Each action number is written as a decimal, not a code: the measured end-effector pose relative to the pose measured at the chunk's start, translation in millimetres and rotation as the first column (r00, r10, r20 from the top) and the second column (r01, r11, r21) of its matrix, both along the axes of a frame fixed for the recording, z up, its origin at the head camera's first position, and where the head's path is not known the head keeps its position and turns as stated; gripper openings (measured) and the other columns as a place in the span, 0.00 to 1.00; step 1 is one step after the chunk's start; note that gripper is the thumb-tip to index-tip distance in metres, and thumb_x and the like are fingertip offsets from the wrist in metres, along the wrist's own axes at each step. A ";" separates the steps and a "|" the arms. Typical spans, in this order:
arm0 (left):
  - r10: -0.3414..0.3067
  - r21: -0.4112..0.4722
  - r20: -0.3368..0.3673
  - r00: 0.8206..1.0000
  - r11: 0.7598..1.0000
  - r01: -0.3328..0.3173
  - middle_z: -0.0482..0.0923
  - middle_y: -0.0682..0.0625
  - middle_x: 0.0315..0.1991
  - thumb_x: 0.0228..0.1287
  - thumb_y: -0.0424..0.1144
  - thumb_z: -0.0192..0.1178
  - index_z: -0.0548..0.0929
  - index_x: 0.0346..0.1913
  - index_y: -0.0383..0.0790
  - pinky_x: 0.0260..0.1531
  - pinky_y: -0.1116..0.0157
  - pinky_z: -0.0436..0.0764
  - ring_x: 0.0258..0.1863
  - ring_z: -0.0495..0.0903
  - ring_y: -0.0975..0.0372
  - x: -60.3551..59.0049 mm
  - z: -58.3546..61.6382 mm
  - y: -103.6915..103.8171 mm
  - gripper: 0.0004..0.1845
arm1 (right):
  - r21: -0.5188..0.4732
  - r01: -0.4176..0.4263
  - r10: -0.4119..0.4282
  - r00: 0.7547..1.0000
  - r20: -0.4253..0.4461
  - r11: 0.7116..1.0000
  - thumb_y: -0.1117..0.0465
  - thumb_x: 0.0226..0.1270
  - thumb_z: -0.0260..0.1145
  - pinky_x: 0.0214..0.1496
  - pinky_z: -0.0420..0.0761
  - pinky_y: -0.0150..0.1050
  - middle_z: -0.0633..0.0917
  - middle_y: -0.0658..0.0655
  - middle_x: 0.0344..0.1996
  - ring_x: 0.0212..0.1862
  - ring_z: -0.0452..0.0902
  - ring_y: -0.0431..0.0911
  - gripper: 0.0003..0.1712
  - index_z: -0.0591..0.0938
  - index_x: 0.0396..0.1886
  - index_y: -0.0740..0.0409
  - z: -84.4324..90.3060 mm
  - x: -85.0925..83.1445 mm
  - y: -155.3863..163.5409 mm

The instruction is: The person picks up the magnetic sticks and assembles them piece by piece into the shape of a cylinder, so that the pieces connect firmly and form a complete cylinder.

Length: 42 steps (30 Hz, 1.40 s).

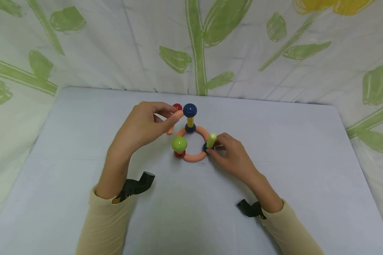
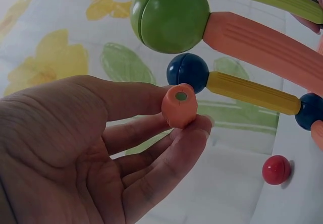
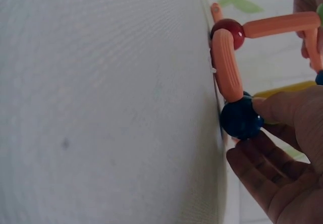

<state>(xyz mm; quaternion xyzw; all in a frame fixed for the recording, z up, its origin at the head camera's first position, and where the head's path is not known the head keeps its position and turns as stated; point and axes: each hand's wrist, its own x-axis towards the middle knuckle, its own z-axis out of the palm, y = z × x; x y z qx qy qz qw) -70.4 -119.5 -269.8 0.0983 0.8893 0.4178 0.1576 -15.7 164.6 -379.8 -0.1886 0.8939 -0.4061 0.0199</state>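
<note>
Head view: left hand [image 1: 140, 124] pinching short orange plastic rod [image 1: 173, 120] above grey table [image 1: 67, 148], beside orange ring toy [image 1: 194, 156]. Right hand [image 1: 231, 156] gripping ring's dark blue ball joint [image 3: 239, 118]. Probably light, stiff, smooth; best pinched mid-shaft.

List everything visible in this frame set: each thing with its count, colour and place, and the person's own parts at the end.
table: one, pale grey, fills the foreground.
backdrop cloth: one, white with green leaves and yellow flowers, behind and beside the table.
curved rods: orange, forming a ring at the table's centre; exact count unclear.
dark blue balls: three seen, one atop the yellow rod, two in the ring.
yellow rod: one, upright at the ring's far side.
green ball: one, on the ring's near left.
red balls: two, one loose behind the left hand, one under the green ball.
green rod: one, at the ring's right.
orange rod: one, in the left hand.
left hand: pinches the orange rod.
right hand: holds the green rod.
</note>
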 end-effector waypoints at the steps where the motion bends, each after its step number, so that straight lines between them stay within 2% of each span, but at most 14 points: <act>1: 0.000 0.003 0.004 1.000 1.000 0.000 0.89 0.51 0.53 0.71 0.65 0.63 0.88 0.61 0.51 0.49 0.55 0.83 0.45 0.90 0.55 0.1 0.0 0.0 0.27 | -0.001 -0.001 0.001 1.000 0.000 1.000 0.67 0.70 0.74 0.54 0.90 0.42 0.87 0.59 0.47 0.51 0.88 0.50 0.10 0.83 0.48 0.62 0.1 0.2 -0.1; 10: -0.008 0.015 0.003 1.000 1.000 0.008 0.89 0.52 0.54 0.72 0.65 0.63 0.88 0.61 0.49 0.46 0.57 0.82 0.44 0.90 0.57 -0.4 -1.4 0.0 0.28 | 0.009 0.001 0.000 1.000 -0.007 1.000 0.66 0.70 0.74 0.53 0.90 0.42 0.87 0.59 0.46 0.51 0.89 0.50 0.11 0.83 0.47 0.62 0.9 1.1 -0.8; 17: -0.033 0.033 0.036 0.999 0.999 0.032 0.91 0.49 0.36 0.73 0.62 0.63 0.86 0.63 0.48 0.46 0.58 0.81 0.43 0.91 0.59 -4.4 -3.7 -2.7 0.27 | 0.013 0.007 -0.007 1.000 -0.003 1.000 0.65 0.70 0.74 0.53 0.90 0.43 0.87 0.58 0.47 0.51 0.88 0.50 0.11 0.83 0.48 0.61 1.4 0.5 -1.3; 18: -0.034 0.036 0.041 0.999 0.999 0.033 0.91 0.50 0.36 0.73 0.62 0.63 0.86 0.63 0.48 0.46 0.58 0.81 0.43 0.91 0.60 -4.8 -3.9 -2.9 0.26 | 0.012 0.008 -0.008 1.000 -0.002 1.000 0.65 0.70 0.74 0.53 0.90 0.42 0.87 0.58 0.47 0.51 0.88 0.50 0.11 0.83 0.48 0.61 1.5 0.6 -1.5; 23: -0.045 0.047 0.052 0.998 0.998 0.043 0.92 0.50 0.38 0.73 0.63 0.63 0.85 0.65 0.49 0.47 0.58 0.81 0.44 0.90 0.60 -5.4 -4.3 -3.7 0.28 | 0.004 0.004 -0.004 1.000 0.007 1.000 0.66 0.70 0.74 0.54 0.90 0.42 0.87 0.59 0.47 0.52 0.88 0.50 0.11 0.84 0.48 0.62 1.8 0.9 -2.8; 28: -0.058 0.082 0.085 0.995 0.995 0.051 0.90 0.49 0.54 0.73 0.63 0.63 0.85 0.64 0.47 0.56 0.53 0.84 0.54 0.89 0.58 -4.1 -2.7 -3.0 0.28 | 0.013 0.009 -0.009 1.000 0.009 1.000 0.65 0.70 0.75 0.53 0.90 0.41 0.87 0.59 0.47 0.51 0.88 0.50 0.11 0.84 0.48 0.62 1.4 1.5 -3.1; 30: -0.057 0.090 0.093 0.994 0.995 0.049 0.88 0.50 0.58 0.73 0.62 0.63 0.85 0.64 0.47 0.58 0.52 0.84 0.55 0.89 0.57 -3.7 -2.1 -2.4 0.28 | 0.017 0.011 -0.011 1.000 0.008 1.000 0.65 0.70 0.74 0.53 0.90 0.41 0.87 0.59 0.47 0.51 0.88 0.50 0.11 0.84 0.48 0.62 1.1 1.7 -2.7; 33: -0.054 0.089 0.092 0.994 0.995 0.046 0.88 0.50 0.57 0.73 0.61 0.64 0.84 0.65 0.47 0.56 0.54 0.84 0.51 0.90 0.58 -3.2 -1.8 -1.9 0.28 | 0.016 0.008 -0.008 1.000 0.005 1.000 0.65 0.70 0.74 0.53 0.90 0.42 0.87 0.59 0.47 0.51 0.88 0.50 0.11 0.84 0.48 0.62 0.8 2.1 -2.4; 39: -0.063 0.065 0.045 0.997 0.996 0.060 0.88 0.50 0.57 0.75 0.58 0.63 0.83 0.68 0.47 0.51 0.57 0.84 0.45 0.91 0.59 -1.2 -0.2 -0.9 0.27 | 0.013 0.007 -0.007 1.000 0.000 1.000 0.65 0.70 0.74 0.53 0.90 0.42 0.87 0.58 0.47 0.51 0.88 0.49 0.11 0.84 0.48 0.61 0.5 1.7 -2.1; 42: -0.060 0.060 0.056 0.997 0.997 0.057 0.88 0.51 0.56 0.74 0.58 0.64 0.83 0.67 0.48 0.50 0.57 0.83 0.44 0.91 0.60 0.3 0.2 0.2 0.26 | 0.018 0.009 -0.009 1.000 0.002 1.000 0.65 0.70 0.75 0.53 0.90 0.42 0.87 0.58 0.47 0.51 0.88 0.49 0.11 0.84 0.48 0.61 -0.1 1.4 -1.9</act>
